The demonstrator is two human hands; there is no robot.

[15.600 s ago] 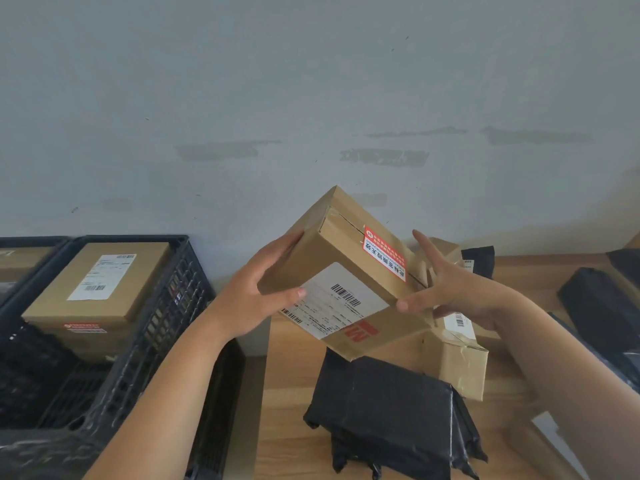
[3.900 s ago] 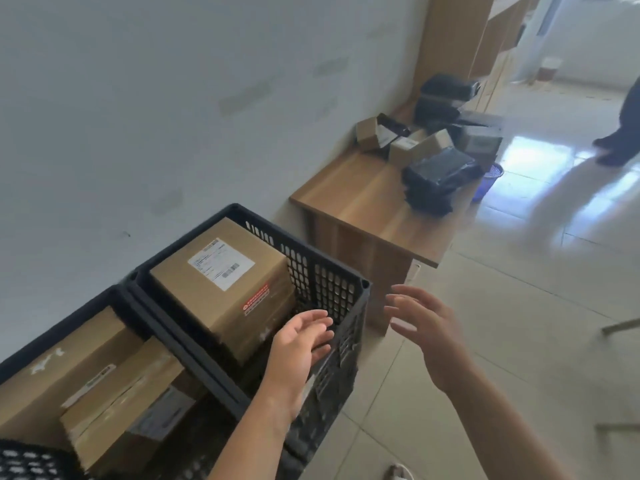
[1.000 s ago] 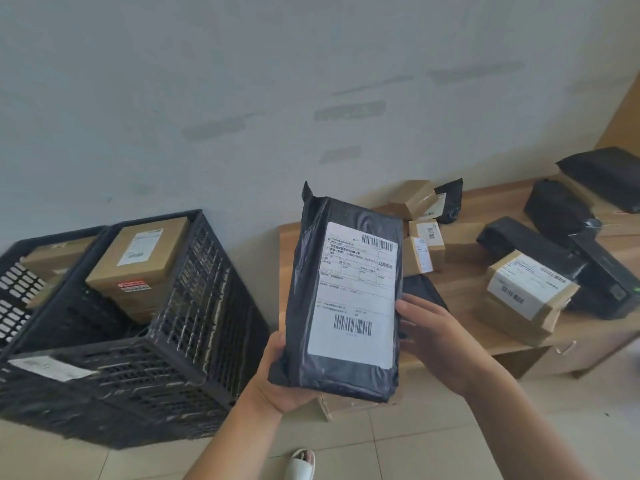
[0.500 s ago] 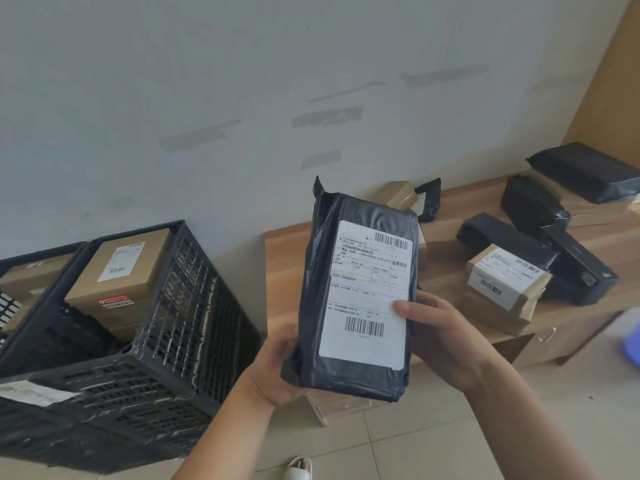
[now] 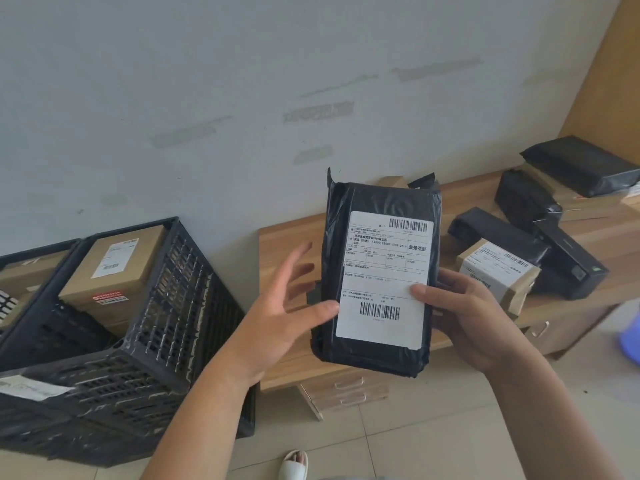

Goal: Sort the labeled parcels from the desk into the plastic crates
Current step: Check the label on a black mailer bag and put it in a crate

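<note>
I hold a black plastic parcel (image 5: pixel 381 199) with a white barcode label upright in front of the wooden desk (image 5: pixel 287 244). My right hand (image 5: pixel 474 317) grips its right edge, thumb on the label and fingers behind. My left hand (image 5: pixel 277 317) is spread beside the parcel's left edge, only its thumb tip touching near the label. A black plastic crate (image 5: pixel 173 306) stands on the floor at left with a labelled cardboard box (image 5: pixel 114 265) inside. A second crate (image 5: pixel 20 258) with boxes sits further left.
On the desk lie a labelled cardboard box (image 5: pixel 498 268) and several black parcels (image 5: pixel 498 233), one more (image 5: pixel 581 164) at the far right. Drawers (image 5: pixel 346 386) sit under the desk. A white sandal (image 5: pixel 294 465) shows on the tiled floor.
My left hand has left the parcel's bottom and risen to its left side with fingers spread. The right hand alone now grips the parcel, which has shifted slightly right.
</note>
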